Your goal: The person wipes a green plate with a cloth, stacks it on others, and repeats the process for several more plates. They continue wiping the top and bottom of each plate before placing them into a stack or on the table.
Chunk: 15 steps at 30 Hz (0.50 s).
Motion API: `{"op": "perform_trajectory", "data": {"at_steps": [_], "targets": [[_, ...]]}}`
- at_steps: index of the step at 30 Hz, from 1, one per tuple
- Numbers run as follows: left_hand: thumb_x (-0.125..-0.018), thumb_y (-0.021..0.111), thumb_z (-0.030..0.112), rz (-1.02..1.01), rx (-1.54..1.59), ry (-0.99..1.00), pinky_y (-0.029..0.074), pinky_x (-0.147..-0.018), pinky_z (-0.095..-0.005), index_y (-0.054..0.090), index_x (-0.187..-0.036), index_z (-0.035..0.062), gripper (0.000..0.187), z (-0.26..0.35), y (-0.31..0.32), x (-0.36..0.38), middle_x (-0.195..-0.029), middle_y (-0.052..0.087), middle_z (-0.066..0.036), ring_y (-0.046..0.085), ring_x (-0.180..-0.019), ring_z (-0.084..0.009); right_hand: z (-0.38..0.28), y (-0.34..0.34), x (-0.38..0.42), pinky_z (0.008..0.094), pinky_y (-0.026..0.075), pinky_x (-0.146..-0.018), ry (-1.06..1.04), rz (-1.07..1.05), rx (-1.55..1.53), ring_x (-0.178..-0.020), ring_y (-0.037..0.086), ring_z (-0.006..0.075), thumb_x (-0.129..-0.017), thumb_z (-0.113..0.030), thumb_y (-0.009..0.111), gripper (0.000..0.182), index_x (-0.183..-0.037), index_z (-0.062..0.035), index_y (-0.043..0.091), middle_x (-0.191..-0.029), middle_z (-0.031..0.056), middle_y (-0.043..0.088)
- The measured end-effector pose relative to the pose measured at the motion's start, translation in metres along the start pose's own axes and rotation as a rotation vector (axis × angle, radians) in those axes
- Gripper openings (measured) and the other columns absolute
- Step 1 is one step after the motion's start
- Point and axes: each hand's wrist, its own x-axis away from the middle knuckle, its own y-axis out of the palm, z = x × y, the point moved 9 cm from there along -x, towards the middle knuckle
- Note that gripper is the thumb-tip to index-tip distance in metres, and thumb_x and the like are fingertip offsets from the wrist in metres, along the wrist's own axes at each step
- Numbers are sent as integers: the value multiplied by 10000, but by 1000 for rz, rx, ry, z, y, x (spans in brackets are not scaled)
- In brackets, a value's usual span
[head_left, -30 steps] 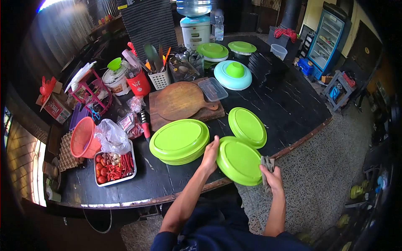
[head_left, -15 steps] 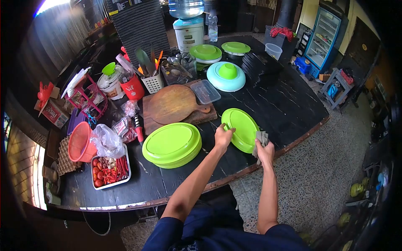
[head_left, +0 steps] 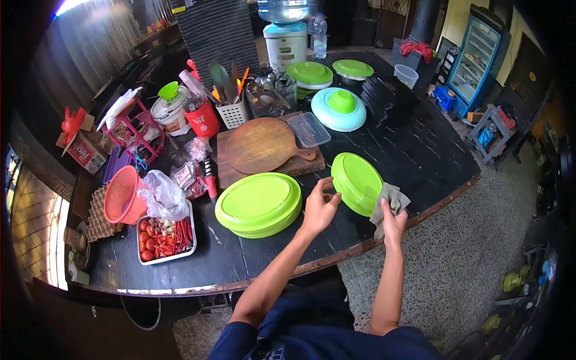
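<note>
A green oval plate (head_left: 356,182) is tilted above the black table (head_left: 414,144). Around its right edge my right hand (head_left: 392,221) is closed, with a grey cloth (head_left: 390,201) bunched in it against the plate. My left hand (head_left: 322,203) is just left of the plate, thumb and fingers curved apart, holding nothing. To the left of that hand lies a stack of green oval plates (head_left: 258,204).
Behind the stack are a round wooden board (head_left: 261,146) and a clear plastic lid (head_left: 308,129). A tray of tomatoes and chillies (head_left: 193,245) stands at the front left, beside a red basket (head_left: 125,195). Farther back is a light-blue dish (head_left: 354,120).
My left hand has let go of the plate's left edge and its fingers have spread. The cloth in my right hand is more unfolded. The view has shifted slightly.
</note>
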Motion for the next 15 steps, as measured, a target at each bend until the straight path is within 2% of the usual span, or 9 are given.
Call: {"op": "perform_trajectory", "data": {"at_steps": [1,2,3,5,6,7,9,10,15], "targets": [[-881,695,141,-5,-107,113,551,-904,-384,535,-1401,10,560,21,-8,8,-1397,580,-236,681,-1111,-298,-6,3,7,367,507,-953,-5,-3,62,-1089,662,212,-910,-191,777,427,-1246,36,643,-1208,135,707],[-887,688,167,-55,-258,131,536,-970,-418,541,-1405,20,558,33,-10,14,-1430,553,-226,641,-1182,-371,-17,8,11,381,510,-946,-84,-12,206,-1079,677,246,-897,-193,783,422,-1231,28,652,-1181,155,716],[-887,688,167,-58,-258,129,536,-970,-418,541,-1405,20,558,26,-9,15,-1430,553,-226,641,-1182,-371,-27,15,13,395,513,-940,-166,-21,347,-1069,693,280,-883,-195,790,417,-1216,20,662,-1155,174,725],[-890,682,196,-109,-526,406,494,-1057,-452,526,-1430,29,586,21,7,19,-1471,505,-254,565,-1287,-413,-44,36,15,438,527,-922,-233,-71,533,-1076,682,406,-836,-165,793,423,-1193,21,664,-1135,222,713],[-895,675,216,-181,-537,335,444,-1121,-465,513,-1449,37,604,5,15,18,-1507,460,-268,495,-1357,-431,-45,47,15,440,528,-934,-315,-110,538,-1090,677,406,-824,-154,797,432,-1195,19,662,-1160,221,707],[-899,677,227,-212,-541,315,445,-1121,-453,493,-1465,40,624,-5,21,20,-1513,449,-278,508,-1345,-431,-45,58,16,442,529,-945,-396,-148,544,-1103,672,407,-811,-144,800,442,-1198,17,660,-1185,220,700],[-905,687,220,-251,-564,242,433,-1128,-456,473,-1476,42,636,-21,27,24,-1533,422,-290,499,-1356,-429,-27,71,17,440,515,-993,-328,-285,618,-1151,654,395,-791,-133,811,479,-1220,13,656,-1242,214,683],[-915,682,235,-278,-623,199,445,-1113,-475,446,-1497,57,653,-28,29,28,-1533,407,-307,503,-1349,-441,-32,73,24,431,503,-1023,-460,-266,693,-1190,636,383,-793,-128,808,496,-1243,10,653,-1284,205,668],[-935,675,271,-227,-687,237,469,-1074,-503,473,-1476,85,607,-37,19,42,-1506,441,-294,557,-1287,-447,-14,66,42,430,499,-1039,-418,-261,747,-1219,620,379,-805,-109,799,498,-1265,10,652,-1339,206,639]]}}
